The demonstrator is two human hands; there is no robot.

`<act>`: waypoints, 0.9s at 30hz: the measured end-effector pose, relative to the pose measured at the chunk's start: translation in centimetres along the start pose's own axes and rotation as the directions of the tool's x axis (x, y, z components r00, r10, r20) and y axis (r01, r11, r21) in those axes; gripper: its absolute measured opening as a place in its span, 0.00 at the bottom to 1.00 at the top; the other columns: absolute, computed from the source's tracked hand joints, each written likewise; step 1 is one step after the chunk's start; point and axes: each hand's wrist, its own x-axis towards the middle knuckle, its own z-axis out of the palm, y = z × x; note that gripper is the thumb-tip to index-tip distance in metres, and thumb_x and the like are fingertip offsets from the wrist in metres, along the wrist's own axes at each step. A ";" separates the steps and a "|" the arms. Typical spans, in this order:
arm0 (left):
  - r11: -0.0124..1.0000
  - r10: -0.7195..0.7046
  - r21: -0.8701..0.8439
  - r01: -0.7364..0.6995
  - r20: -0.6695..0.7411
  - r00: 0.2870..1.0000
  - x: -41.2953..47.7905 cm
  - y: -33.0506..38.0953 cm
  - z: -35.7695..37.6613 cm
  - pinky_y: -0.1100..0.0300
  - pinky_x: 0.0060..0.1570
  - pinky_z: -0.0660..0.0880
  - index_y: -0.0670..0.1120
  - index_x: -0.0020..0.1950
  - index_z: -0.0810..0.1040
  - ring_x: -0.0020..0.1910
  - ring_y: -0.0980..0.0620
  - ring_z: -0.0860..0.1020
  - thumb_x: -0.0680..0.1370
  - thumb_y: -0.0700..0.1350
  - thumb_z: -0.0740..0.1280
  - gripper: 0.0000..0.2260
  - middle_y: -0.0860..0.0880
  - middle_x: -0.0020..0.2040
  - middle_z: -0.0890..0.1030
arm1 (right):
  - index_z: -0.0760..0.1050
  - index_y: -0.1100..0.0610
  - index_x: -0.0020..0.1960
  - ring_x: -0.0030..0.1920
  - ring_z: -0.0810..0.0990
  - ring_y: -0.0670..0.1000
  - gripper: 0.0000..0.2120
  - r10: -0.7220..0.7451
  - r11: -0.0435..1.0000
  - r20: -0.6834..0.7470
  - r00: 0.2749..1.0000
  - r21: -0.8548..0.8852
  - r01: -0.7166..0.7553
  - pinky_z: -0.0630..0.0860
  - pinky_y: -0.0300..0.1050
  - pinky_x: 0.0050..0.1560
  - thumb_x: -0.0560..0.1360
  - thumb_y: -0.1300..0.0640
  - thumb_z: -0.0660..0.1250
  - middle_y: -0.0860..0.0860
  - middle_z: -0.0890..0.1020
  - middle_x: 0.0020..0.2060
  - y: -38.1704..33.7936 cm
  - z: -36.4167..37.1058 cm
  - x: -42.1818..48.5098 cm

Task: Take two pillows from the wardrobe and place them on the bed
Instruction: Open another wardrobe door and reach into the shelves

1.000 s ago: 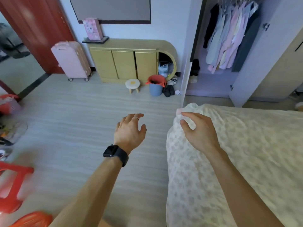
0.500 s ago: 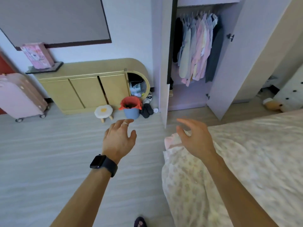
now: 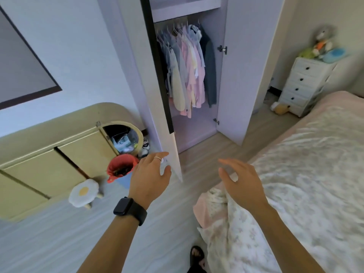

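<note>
head view: left hand [image 3: 149, 180] is raised over the floor, fingers spread, empty, with a black watch [image 3: 130, 210] on the wrist. right hand [image 3: 241, 183] is spread and empty above the corner of the bed [image 3: 307, 186]. the wardrobe [image 3: 187, 75] stands ahead of both hands, doors ajar, with hanging clothes [image 3: 187, 69] inside. no pillows can be made out in it.

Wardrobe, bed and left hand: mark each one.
wardrobe [image 3: 233, 81]: head view, inside face of its open right door.
bed [image 3: 315, 174]: head view, floral cover on top.
left hand [image 3: 149, 180]: head view, back of hand.
</note>
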 end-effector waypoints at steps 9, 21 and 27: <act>0.996 0.080 -0.041 -0.073 0.186 0.979 15.6 -3.7 3.1 0.50 0.60 0.74 0.51 0.69 0.73 0.60 0.48 0.75 0.80 0.49 0.63 0.18 0.49 0.65 0.76 | 0.81 0.47 0.60 0.58 0.79 0.52 0.14 0.126 0.990 -0.044 0.991 -0.065 -0.128 0.74 0.50 0.64 0.76 0.47 0.67 0.46 0.83 0.57 0.1 6.3 12.6; 0.926 0.377 -0.134 -0.352 0.363 0.852 31.6 -5.3 8.8 0.53 0.64 0.71 0.51 0.72 0.70 0.65 0.49 0.72 0.81 0.50 0.61 0.19 0.53 0.70 0.73 | 0.81 0.47 0.59 0.57 0.81 0.54 0.16 0.290 0.941 -0.222 0.931 -0.112 -0.319 0.76 0.53 0.60 0.74 0.46 0.64 0.45 0.84 0.56 -0.3 12.1 22.4; 0.842 0.540 -0.223 -0.492 0.370 0.756 37.0 -1.9 10.4 0.53 0.62 0.71 0.52 0.71 0.70 0.65 0.49 0.73 0.80 0.49 0.61 0.19 0.53 0.69 0.74 | 0.80 0.47 0.60 0.57 0.81 0.56 0.20 0.365 0.904 -0.325 0.872 -0.098 -0.415 0.75 0.52 0.60 0.75 0.41 0.60 0.46 0.84 0.56 0.5 12.4 25.7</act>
